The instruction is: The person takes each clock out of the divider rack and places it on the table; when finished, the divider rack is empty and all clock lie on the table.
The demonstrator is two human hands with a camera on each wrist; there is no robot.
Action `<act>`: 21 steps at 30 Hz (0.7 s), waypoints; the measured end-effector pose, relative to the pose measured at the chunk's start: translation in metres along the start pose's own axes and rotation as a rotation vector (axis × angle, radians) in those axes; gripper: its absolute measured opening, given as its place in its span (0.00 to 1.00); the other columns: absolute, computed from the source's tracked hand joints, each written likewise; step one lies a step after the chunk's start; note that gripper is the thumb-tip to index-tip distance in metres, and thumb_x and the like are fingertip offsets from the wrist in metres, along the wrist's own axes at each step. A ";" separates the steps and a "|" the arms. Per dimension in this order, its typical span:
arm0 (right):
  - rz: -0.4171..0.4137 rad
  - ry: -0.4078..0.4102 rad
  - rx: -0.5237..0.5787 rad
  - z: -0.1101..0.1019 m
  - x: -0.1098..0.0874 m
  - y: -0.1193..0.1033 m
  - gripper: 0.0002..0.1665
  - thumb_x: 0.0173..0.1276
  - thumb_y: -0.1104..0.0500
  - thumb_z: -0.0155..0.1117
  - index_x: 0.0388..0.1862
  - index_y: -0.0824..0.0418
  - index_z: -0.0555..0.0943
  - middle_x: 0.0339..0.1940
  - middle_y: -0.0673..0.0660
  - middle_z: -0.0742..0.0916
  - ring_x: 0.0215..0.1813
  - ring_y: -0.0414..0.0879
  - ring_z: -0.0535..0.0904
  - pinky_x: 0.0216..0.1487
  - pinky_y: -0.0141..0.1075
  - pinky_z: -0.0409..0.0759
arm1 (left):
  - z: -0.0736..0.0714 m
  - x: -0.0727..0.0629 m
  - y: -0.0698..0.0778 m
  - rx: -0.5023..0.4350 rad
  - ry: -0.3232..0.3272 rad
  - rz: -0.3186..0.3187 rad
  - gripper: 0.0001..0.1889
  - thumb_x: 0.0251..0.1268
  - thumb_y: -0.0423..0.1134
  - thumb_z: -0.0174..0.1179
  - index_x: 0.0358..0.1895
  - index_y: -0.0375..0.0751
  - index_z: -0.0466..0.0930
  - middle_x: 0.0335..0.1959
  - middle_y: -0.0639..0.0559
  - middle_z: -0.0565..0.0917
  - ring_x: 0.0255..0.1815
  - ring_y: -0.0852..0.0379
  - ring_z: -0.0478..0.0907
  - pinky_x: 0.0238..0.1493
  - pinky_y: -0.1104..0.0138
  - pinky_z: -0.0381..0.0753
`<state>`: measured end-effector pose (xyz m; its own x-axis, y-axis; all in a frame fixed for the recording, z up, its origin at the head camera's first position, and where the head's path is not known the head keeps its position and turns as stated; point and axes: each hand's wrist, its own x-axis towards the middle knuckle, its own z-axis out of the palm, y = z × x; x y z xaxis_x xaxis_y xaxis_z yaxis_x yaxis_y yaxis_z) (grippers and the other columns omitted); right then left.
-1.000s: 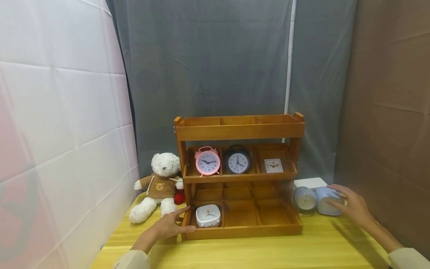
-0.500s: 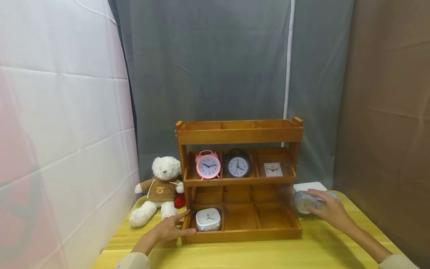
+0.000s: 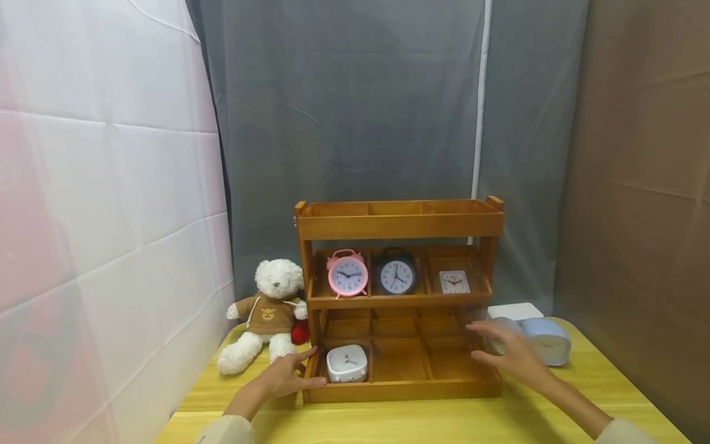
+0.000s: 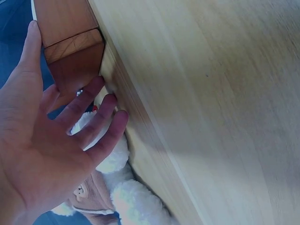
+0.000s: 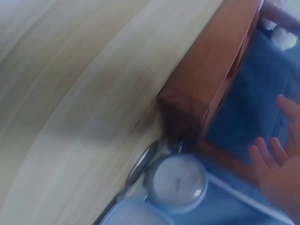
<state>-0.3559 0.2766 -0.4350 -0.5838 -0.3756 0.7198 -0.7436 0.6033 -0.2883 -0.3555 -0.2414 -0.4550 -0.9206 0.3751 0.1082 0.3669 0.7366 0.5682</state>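
A brown wooden tiered shelf stands on the table. My left hand rests at its lower left corner, the thumb against the wood and the fingers loosely spread. Beside that hand, in the lowest left compartment, sits a white alarm clock. My right hand hovers with spread fingers by the shelf's lower right end and holds nothing. Partly hidden behind it is a grey round clock, with a light blue clock to its right. The middle tier bears a pink alarm clock, a black alarm clock and a small white square clock.
A white teddy bear in a brown hoodie sits left of the shelf, near a red object. A white flat box lies behind the two clocks on the right. Curtains enclose the yellow wood-grain table.
My right hand has moved left from the light blue clock, past the grey round clock, to the shelf's right end. My left hand has stayed at the shelf corner.
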 end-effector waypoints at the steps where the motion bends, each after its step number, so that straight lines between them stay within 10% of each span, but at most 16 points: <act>1: 0.005 -0.014 0.028 0.004 0.002 -0.003 0.32 0.55 0.64 0.84 0.61 0.60 0.85 0.58 0.57 0.88 0.55 0.52 0.84 0.49 0.47 0.86 | 0.000 0.000 0.000 0.005 0.005 0.009 0.46 0.61 0.58 0.75 0.75 0.34 0.70 0.43 0.34 0.88 0.44 0.43 0.85 0.51 0.45 0.82; 21: 0.132 -0.220 0.363 0.103 0.056 -0.047 0.28 0.66 0.57 0.78 0.63 0.63 0.83 0.60 0.59 0.88 0.58 0.64 0.84 0.58 0.54 0.81 | 0.005 -0.001 -0.008 -0.014 0.036 0.037 0.46 0.60 0.58 0.75 0.76 0.37 0.69 0.25 0.54 0.83 0.26 0.59 0.74 0.33 0.63 0.77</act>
<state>-0.3871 0.1543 -0.4463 -0.7078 -0.4763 0.5217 -0.7013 0.3847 -0.6002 -0.3571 -0.2446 -0.4639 -0.9109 0.3811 0.1583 0.3989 0.7147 0.5746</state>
